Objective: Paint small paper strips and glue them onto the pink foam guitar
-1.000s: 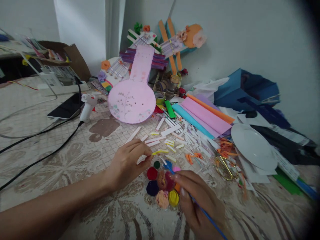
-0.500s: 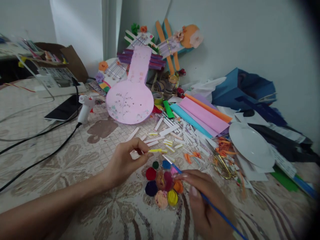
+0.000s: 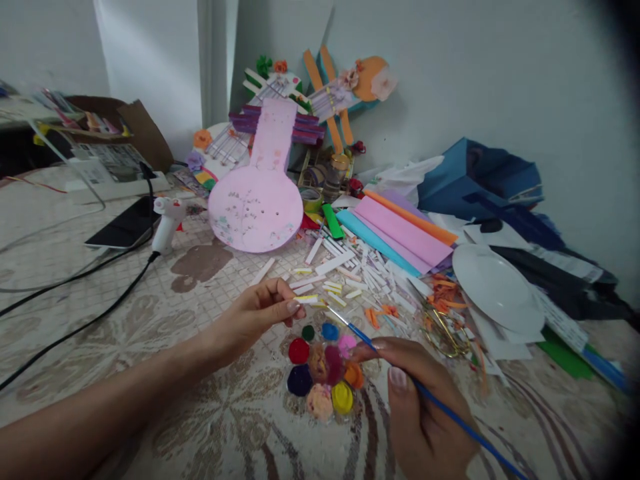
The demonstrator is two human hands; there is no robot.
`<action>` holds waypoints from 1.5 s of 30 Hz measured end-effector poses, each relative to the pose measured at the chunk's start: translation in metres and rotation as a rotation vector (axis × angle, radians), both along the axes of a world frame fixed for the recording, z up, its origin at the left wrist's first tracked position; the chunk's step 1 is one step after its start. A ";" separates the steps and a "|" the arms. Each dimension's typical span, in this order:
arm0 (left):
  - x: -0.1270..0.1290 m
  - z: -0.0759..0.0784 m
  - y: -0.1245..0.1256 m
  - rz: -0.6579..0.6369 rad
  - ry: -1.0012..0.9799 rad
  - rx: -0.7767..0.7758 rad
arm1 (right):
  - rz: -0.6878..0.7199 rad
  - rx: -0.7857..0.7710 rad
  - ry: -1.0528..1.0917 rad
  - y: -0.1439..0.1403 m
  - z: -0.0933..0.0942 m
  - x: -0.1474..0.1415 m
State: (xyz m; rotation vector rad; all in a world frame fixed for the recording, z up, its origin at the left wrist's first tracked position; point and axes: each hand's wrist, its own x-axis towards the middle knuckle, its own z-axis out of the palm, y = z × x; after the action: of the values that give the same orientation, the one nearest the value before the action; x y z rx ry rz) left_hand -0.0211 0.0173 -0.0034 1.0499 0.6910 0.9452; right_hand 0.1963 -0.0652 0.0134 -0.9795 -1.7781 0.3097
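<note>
Between thumb and fingers, my left hand (image 3: 267, 305) pinches a small white strip (image 3: 309, 299) with yellow paint along its edge. My right hand (image 3: 425, 400) grips a blue paintbrush (image 3: 361, 333), its tip close to the strip's right end; whether they touch I cannot tell. Just below both hands lies a paint palette (image 3: 327, 363) with round wells of red, dark blue, yellow, orange, peach, pink, blue and green. Beyond my fingers, several white strips (image 3: 334, 262) are scattered, some edged in yellow (image 3: 333, 287).
A pink guitar-shaped craft piece (image 3: 256, 208) leans at the back. On the left are a white glue gun (image 3: 166, 223), its black cable and a dark tablet (image 3: 123, 221). Coloured paper sheets (image 3: 395, 233), a white plate (image 3: 497, 290) and a blue bag (image 3: 477, 180) lie to the right.
My left hand has turned the strip, so its white face shows now instead of the yellow one. The brush tip has stayed near the strip's right end. The view has shifted slightly.
</note>
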 end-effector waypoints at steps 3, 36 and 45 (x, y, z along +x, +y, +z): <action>0.001 0.002 0.000 -0.007 -0.016 -0.032 | 0.012 0.012 -0.025 0.001 0.002 -0.002; -0.002 -0.005 0.001 -0.146 -0.211 -0.275 | -0.019 0.058 -0.118 0.003 0.004 0.000; -0.001 -0.005 0.001 -0.143 -0.218 -0.302 | -0.016 0.071 -0.160 0.004 0.004 0.000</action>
State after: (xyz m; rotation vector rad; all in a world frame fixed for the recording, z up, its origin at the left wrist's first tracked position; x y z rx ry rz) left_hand -0.0221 0.0180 -0.0087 0.7077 0.5490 0.7887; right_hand 0.1964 -0.0615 0.0173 -0.9899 -1.9115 0.1608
